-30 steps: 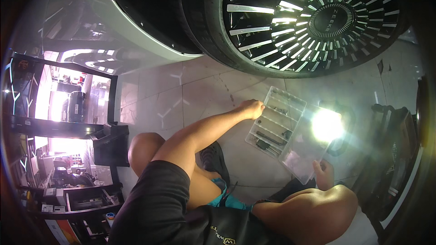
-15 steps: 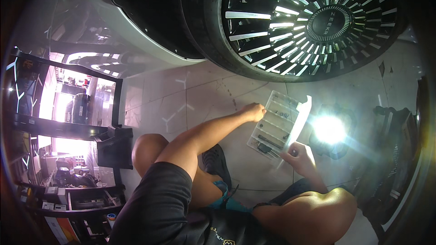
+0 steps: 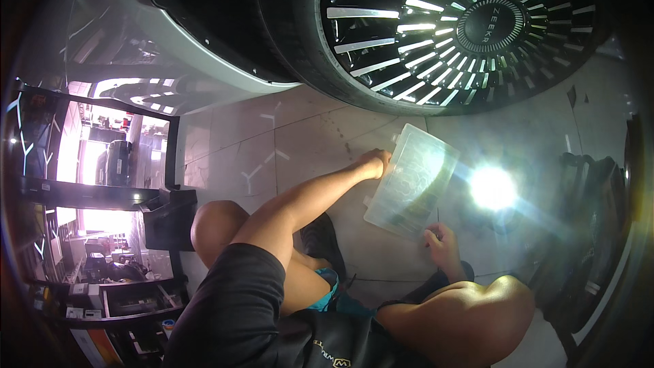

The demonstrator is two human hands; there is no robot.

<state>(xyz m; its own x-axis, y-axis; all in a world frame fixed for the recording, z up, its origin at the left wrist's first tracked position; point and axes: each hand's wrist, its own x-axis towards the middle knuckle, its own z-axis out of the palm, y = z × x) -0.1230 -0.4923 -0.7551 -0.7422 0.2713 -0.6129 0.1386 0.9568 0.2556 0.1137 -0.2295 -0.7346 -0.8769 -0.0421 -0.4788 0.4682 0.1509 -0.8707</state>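
A translucent plastic parts box (image 3: 412, 180) with a flat lid is tilted over the tiled floor in front of me. Its lid lies down over the compartments and blurs what is inside. My left hand (image 3: 376, 163) grips the box's left edge, fingers closed round it. Just off the box's near right corner is my right hand (image 3: 444, 249), fingers curled together. Something small and dark shows between its thumb and fingers, too small to name.
A car wheel (image 3: 477, 34) with a spoked rim stands ahead, beside pale bodywork (image 3: 197, 61). A glaring lamp (image 3: 494, 189) is right of the box. A black-framed rack (image 3: 95, 194) stands at left; a dark object (image 3: 579, 232) fills the far right.
The white-edged lid has swung down over the compartments, hiding the small parts. My right hand has come away from the lid and slightly lower. My left hand stays at the box's edge.
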